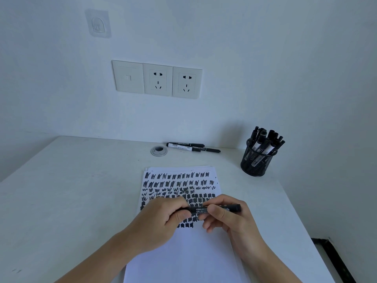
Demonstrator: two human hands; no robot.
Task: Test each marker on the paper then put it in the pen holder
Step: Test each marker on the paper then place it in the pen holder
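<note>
A black marker (216, 208) lies level above the paper (183, 252), held between both hands. My left hand (163, 219) grips its left end, which is hidden in the fingers. My right hand (226, 215) pinches the barrel near the middle, and the right end sticks out past it. The upper half of the sheet is filled with rows of black scribbles. Two more markers (191, 147) lie side by side at the back of the desk. A black mesh pen holder (256, 162) stands at the right rear, holding several markers.
The white desk (71, 190) meets the wall at the back, with a round cable grommet (159, 150) left of the loose markers. Wall sockets (157, 79) sit above. The desk's right edge runs diagonally past the pen holder toward a dark floor strip (334, 260).
</note>
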